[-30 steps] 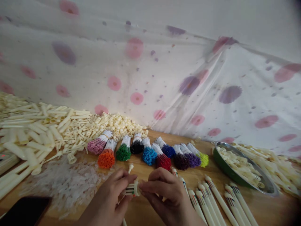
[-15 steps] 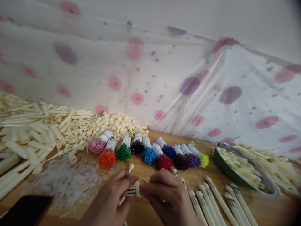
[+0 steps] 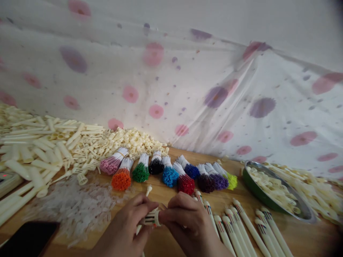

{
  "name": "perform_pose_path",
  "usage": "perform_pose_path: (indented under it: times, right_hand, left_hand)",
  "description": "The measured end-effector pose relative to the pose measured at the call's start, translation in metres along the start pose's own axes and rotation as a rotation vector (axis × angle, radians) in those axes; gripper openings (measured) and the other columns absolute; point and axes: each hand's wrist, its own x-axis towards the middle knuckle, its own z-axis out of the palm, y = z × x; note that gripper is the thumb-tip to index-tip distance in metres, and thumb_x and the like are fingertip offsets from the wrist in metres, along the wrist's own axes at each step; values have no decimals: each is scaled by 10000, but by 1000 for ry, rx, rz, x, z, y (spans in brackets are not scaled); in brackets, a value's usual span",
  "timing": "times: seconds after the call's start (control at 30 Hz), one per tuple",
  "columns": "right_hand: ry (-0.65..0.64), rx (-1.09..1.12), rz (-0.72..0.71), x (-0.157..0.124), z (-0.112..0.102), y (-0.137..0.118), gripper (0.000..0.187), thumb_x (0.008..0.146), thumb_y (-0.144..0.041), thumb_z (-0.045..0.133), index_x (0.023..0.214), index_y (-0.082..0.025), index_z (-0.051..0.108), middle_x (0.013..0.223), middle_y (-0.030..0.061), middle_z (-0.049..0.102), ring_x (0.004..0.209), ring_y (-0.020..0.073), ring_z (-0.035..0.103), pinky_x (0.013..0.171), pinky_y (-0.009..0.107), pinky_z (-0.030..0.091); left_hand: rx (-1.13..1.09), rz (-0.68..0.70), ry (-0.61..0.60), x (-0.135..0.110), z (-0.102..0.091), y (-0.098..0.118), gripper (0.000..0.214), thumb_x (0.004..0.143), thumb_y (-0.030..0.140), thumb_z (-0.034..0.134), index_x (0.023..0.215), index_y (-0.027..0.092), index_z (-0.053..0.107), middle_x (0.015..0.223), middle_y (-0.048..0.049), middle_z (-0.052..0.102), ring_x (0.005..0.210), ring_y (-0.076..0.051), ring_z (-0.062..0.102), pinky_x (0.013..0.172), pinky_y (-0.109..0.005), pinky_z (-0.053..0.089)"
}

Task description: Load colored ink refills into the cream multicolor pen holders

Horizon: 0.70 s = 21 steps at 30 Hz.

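Between the thumb and fingers of my left hand (image 3: 130, 223) is a cream slotted pen top (image 3: 151, 218), lying sideways, with dark and coloured bits showing in its slots. My right hand (image 3: 189, 219) is closed in a pinch right at the pen top's right end. A thin sliver shows above its fingertips; what they grip is mostly hidden. Behind the left fingers, a slim cream plastic stem (image 3: 149, 190) points up from the table. Just beyond the hands stand bundles of refills, among them an orange bundle (image 3: 121, 180) and a red bundle (image 3: 185, 181).
Assembled multicolour pens (image 3: 235, 228) lie at right, beside a green-sided metal bowl (image 3: 257, 192) of cream rings. At left are a heap of cream barrels (image 3: 34, 150), clear plastic bits (image 3: 77, 207) and a black phone (image 3: 29, 239). A flowered sheet (image 3: 160, 82) hangs behind.
Both hands stay nearly in place around the pen top. The right fingertips have shifted very slightly, and the thin sliver above them shows a little more.
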Motion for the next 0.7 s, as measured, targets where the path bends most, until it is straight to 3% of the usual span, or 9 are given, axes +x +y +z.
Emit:
perform_pose_path:
  times: [0.13, 0.27, 0.37, 0.43, 0.5, 0.63, 0.7]
  right_hand:
    - [-38, 62, 55, 3, -5, -2, 186, 817, -152, 572, 698, -183, 711, 617, 20, 593, 550, 99, 547, 484, 196, 410]
    - [-176, 59, 338, 6, -13, 7, 143, 826, -213, 573, 749, -187, 691, 701, 20, 615, 596, 109, 571, 524, 200, 432]
    - [-408, -248, 547, 2, -8, 20, 84, 785, -220, 614, 851, -181, 649, 766, 30, 656, 678, 157, 602, 607, 247, 433]
    - [-594, -433, 608, -2, 1, 28, 157, 748, -233, 646, 886, -161, 628, 848, 70, 678, 775, 214, 619, 662, 284, 428]
    - [-700, -502, 618, -7, 11, 33, 171, 729, -244, 663, 860, -141, 624, 902, 110, 682, 858, 263, 618, 699, 308, 423]
    - [-708, -512, 633, -9, 20, 36, 50, 779, -129, 583, 799, -126, 629, 874, 144, 694, 872, 280, 636, 691, 303, 419]
    - [-682, -511, 649, -5, 18, 37, 103, 798, -81, 532, 806, -119, 627, 837, 146, 700, 822, 271, 655, 652, 289, 421]
  left_hand:
    - [-21, -20, -19, 0, -1, 0, 404, 700, 79, 442, 991, 211, 689, 889, -51, 633, 833, -175, 639, 750, -289, 521]
    - [14, -34, 18, 4, -13, -6, 344, 743, 138, 466, 1005, 223, 672, 984, -64, 643, 896, -189, 635, 730, -280, 542]
    - [73, -46, 32, 8, -27, -13, 356, 742, 156, 483, 1025, 264, 669, 1040, -54, 641, 977, -206, 612, 712, -279, 553]
    - [35, -61, -15, 9, -34, -16, 372, 747, 164, 490, 1039, 313, 665, 1095, -30, 627, 1011, -202, 598, 700, -262, 554]
    - [-40, -81, -95, 9, -38, -19, 383, 745, 165, 508, 1039, 356, 662, 1121, 0, 620, 1025, -195, 589, 715, -259, 547]
    - [-151, -119, -172, 11, -42, -24, 369, 722, 163, 538, 993, 364, 687, 1071, 25, 652, 1015, -197, 593, 786, -296, 520]
    - [-170, -121, -188, 12, -43, -25, 353, 725, 172, 551, 983, 366, 694, 1057, 27, 669, 1026, -203, 592, 838, -317, 494]
